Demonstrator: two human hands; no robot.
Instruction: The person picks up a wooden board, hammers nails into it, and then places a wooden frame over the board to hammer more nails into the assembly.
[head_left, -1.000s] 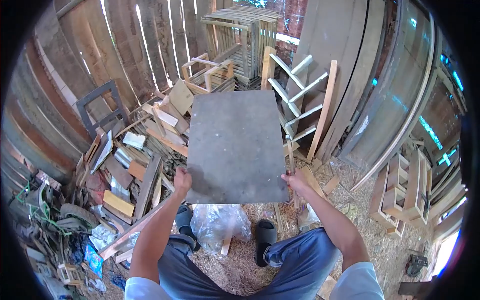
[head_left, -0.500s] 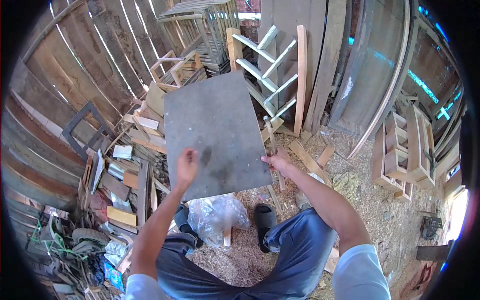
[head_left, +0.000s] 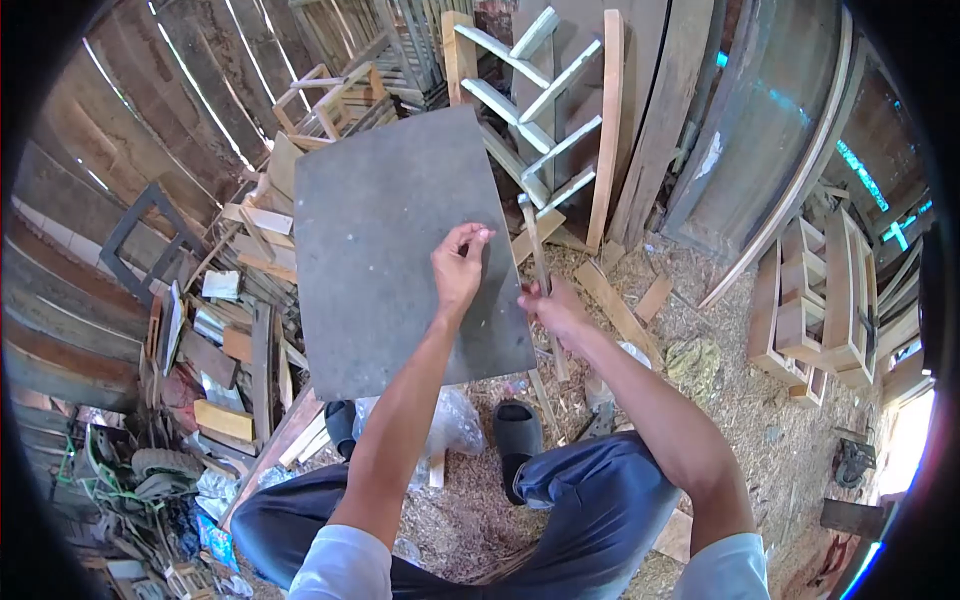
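A dark grey rectangular board (head_left: 370, 230) lies tilted in front of my knees. My left hand (head_left: 460, 268) is above its right half, with thumb and fingers pinched together; whatever they hold is too small to name. At the board's right edge, my right hand (head_left: 553, 308) is closed around the wooden handle of a hammer (head_left: 538, 245). The hammer's head points away from me, and the handle's end sticks out below the hand.
A slatted wooden frame (head_left: 605, 130) leans behind the board. Scrap wood (head_left: 225, 420) is piled on the left. Wooden box frames (head_left: 810, 300) stand at right on the shaving-covered floor. A clear plastic bag (head_left: 450, 425) lies between my feet.
My left hand has moved right and away from me across the board, its fingers now pinched. My right hand still grips the hammer. The view has shifted slightly.
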